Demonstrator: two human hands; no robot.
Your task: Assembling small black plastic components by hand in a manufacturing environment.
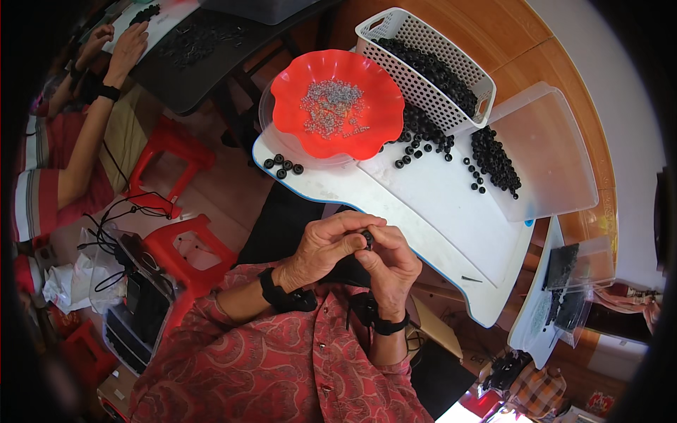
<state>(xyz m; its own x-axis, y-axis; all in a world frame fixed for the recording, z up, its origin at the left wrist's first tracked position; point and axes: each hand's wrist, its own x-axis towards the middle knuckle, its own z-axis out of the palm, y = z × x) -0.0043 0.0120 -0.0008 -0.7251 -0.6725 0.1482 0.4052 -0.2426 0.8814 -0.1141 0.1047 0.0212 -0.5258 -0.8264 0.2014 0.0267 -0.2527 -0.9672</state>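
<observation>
Close together in front of my chest, my left hand (321, 245) and my right hand (392, 266) pinch a small black round part (368, 240) between thumbs and fingertips. Fingers partly cover it, so its details do not show. Just beyond the hands is the white table (434, 211) with a blue edge. On its left end lie several black round parts (283, 166) with centre holes. A red wavy-rimmed bowl (289, 106) holds many tiny clear, silvery pieces (331, 106). Loose black round parts (419, 130) are spread to the right of the bowl.
A white perforated basket (395, 70) full of black parts stands at the back. Beside it, a clear plastic bin (557, 155) lies near another black pile (493, 158). Left are red stools (190, 247) and a co-worker's hands (127, 49) at a dark table (187, 77).
</observation>
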